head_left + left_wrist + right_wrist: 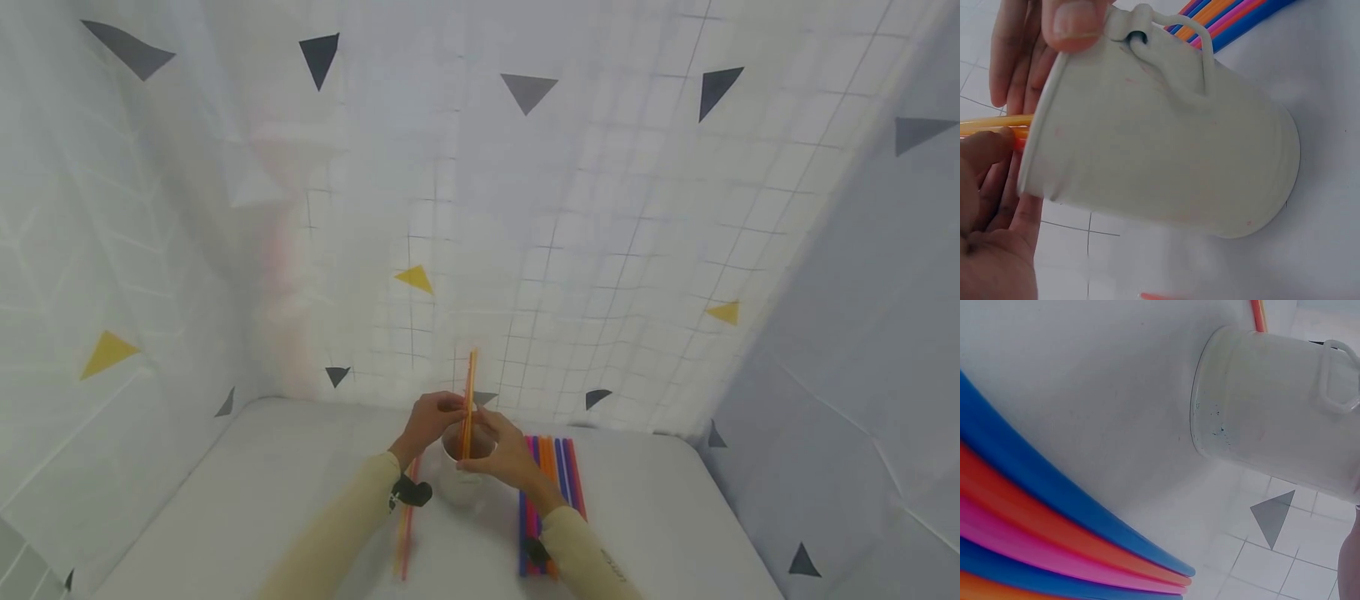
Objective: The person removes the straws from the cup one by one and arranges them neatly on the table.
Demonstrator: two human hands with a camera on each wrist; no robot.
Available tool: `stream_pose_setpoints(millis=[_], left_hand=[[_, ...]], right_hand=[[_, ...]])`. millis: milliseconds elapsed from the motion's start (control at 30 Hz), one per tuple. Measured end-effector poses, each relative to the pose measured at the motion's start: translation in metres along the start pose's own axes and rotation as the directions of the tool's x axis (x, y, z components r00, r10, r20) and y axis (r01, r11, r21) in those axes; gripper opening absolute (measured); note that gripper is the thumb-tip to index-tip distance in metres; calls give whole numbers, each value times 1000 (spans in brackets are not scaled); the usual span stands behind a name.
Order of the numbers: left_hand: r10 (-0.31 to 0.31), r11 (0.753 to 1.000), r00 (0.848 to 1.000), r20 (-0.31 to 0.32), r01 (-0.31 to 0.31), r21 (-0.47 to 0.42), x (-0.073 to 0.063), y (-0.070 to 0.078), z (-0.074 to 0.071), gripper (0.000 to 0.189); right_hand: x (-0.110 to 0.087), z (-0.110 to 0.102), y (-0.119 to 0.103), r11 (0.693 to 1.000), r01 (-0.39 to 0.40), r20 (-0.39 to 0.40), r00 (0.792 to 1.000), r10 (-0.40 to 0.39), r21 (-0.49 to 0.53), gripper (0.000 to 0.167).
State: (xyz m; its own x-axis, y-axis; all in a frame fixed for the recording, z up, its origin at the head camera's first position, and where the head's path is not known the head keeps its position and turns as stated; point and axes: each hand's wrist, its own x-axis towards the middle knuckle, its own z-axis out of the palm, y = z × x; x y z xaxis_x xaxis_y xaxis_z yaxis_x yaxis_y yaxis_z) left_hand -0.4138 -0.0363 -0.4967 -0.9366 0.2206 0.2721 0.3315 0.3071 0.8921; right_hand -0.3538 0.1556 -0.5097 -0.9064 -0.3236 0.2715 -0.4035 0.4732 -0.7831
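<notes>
A white metal bucket [459,487] with small wire side handles stands on the table, its mouth facing up. Orange and yellow straws [469,392] rise upright out of its mouth. My left hand [435,421] pinches these straws between thumb and fingers just above the far rim; in the left wrist view that thumb [991,147] lies against them. My right hand [513,454] grips the bucket at its right side, thumb on the near rim and fingers reaching round to the far side. Most of that hand is outside the right wrist view.
Right of the bucket, several blue, pink, orange and red straws [579,483] lie side by side on the white table [637,517]. A couple of red and yellow straws [407,533] lie to its left, partly under my left forearm. A patterned white sheet [600,250] hangs behind.
</notes>
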Motion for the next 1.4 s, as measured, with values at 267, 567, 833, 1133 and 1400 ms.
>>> stream_pose_setpoints(millis=[267,567,833,1133,1400], left_hand=[[19,1000,1000,3,-19,10,-1,1,-2,20],[22,999,1000,12,-22,-27,-4,6,-5,19],[0,999,1000,-7,0,-35,-1,14,-9,18],[-35,997,999,3,35,-68,-2,9,-9,18],[-59,994,998,-8,58,-93,-4,11,-11,17]], right_hand=[[1,0,2,1000,7,3,1000,-7,-18,104],[-1,0,0,1000,-25,11,1000,25,-3,103],[0,0,1,999,8,4,1000,-8,32,108],[0,1,1,999,-12,8,1000,12,48,107],[2,1,3,1000,-25,-1,1000,25,13,108]])
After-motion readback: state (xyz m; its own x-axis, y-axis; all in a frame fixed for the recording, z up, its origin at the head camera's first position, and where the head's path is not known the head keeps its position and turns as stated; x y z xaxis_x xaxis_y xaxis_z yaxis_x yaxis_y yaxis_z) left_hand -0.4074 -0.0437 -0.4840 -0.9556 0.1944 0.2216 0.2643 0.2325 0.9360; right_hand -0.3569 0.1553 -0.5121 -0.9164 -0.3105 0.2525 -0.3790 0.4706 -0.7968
